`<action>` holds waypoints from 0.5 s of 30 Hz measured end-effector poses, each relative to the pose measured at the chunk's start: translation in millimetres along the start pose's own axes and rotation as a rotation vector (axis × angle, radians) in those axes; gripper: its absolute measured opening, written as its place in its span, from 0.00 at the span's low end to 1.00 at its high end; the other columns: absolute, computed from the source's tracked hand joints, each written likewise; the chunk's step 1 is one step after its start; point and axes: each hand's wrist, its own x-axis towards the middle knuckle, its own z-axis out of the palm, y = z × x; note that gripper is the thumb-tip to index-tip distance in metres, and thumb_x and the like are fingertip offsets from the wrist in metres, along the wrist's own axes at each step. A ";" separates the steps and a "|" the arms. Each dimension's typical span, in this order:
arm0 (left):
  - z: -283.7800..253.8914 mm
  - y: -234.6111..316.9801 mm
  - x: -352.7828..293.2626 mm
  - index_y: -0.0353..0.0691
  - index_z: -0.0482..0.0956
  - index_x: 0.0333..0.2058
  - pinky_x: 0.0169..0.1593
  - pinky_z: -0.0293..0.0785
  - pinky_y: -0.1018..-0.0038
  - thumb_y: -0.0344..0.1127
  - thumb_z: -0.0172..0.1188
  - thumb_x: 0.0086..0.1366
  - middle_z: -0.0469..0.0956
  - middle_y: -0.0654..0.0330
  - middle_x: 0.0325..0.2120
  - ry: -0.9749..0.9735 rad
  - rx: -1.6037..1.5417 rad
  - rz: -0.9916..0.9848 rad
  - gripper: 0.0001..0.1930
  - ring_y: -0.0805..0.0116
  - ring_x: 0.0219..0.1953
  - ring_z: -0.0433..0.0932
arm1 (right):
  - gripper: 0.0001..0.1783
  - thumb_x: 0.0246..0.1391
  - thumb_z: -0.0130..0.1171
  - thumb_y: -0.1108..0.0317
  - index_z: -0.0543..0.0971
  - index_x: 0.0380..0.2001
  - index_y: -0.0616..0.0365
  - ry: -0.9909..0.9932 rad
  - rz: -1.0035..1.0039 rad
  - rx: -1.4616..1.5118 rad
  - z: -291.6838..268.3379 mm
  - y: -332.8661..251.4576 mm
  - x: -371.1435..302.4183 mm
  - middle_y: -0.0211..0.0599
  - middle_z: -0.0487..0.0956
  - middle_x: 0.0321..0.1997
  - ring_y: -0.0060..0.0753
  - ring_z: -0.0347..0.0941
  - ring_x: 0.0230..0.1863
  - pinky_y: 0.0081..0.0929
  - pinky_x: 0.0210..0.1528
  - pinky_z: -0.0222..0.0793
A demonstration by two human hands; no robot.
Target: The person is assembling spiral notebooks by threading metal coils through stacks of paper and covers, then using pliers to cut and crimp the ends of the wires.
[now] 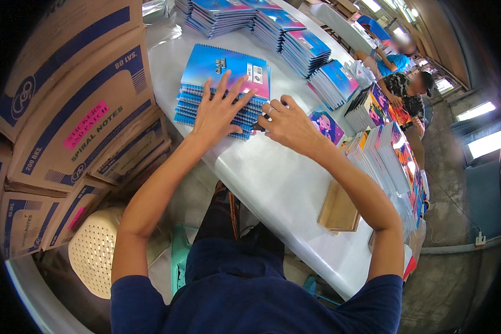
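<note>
Closest to us, our dark blue shirt and both bare forearms reach up from the lower edge toward the white bench (284,189). A flat brown board (338,210) lies near its right edge, and a white perforated stool (94,256) stands on the floor to our left.

Our left hand (220,108) lies flat with the fingers spread wide on the stack of spiral notebooks (220,89), grasping nothing; we judge it presses down to keep the pile from sliding. Our right hand (286,125) sits just beside the stack's right end, fingers curled against the edges of the notebooks, a ring showing on one finger. Whether that grip pinches a cover or only squares the edges we cannot tell. The stack thus lies under the left palm and against the right fingertips, in front of us on the bench.

To the left, printed cardboard cartons (78,111) are piled high. To the right, upright notebooks with bright covers (392,150) stand in a row. Farther along the bench, more stacks of blue notebooks (303,50) run away from us, and two other people (406,83) sit at the far right side.
</note>
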 end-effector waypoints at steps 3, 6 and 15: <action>1.4 1.6 -3.3 0.61 0.58 0.65 0.66 0.48 0.44 0.44 0.76 0.36 0.53 0.65 0.67 -0.024 0.019 -0.012 0.54 0.53 0.70 0.46 | 0.12 0.46 0.61 0.67 0.77 0.37 0.51 0.038 -0.175 -0.004 3.0 6.3 0.0 0.29 0.73 0.44 0.28 0.68 0.51 0.36 0.60 0.58; 2.6 2.3 -1.8 0.63 0.55 0.66 0.66 0.47 0.44 0.44 0.77 0.35 0.50 0.65 0.68 -0.053 0.006 -0.023 0.57 0.52 0.70 0.45 | 0.12 0.46 0.60 0.67 0.77 0.37 0.50 0.043 -0.282 -0.124 8.1 7.1 -1.8 0.28 0.73 0.42 0.27 0.67 0.53 0.36 0.59 0.58; -3.7 4.6 -0.8 0.60 0.57 0.66 0.66 0.46 0.44 0.40 0.77 0.34 0.53 0.66 0.67 -0.053 0.014 -0.027 0.57 0.52 0.70 0.46 | 0.04 0.44 0.56 0.63 0.74 0.24 0.49 0.105 -0.213 -0.049 21.2 -8.9 -3.0 0.28 0.72 0.36 0.28 0.68 0.48 0.30 0.50 0.62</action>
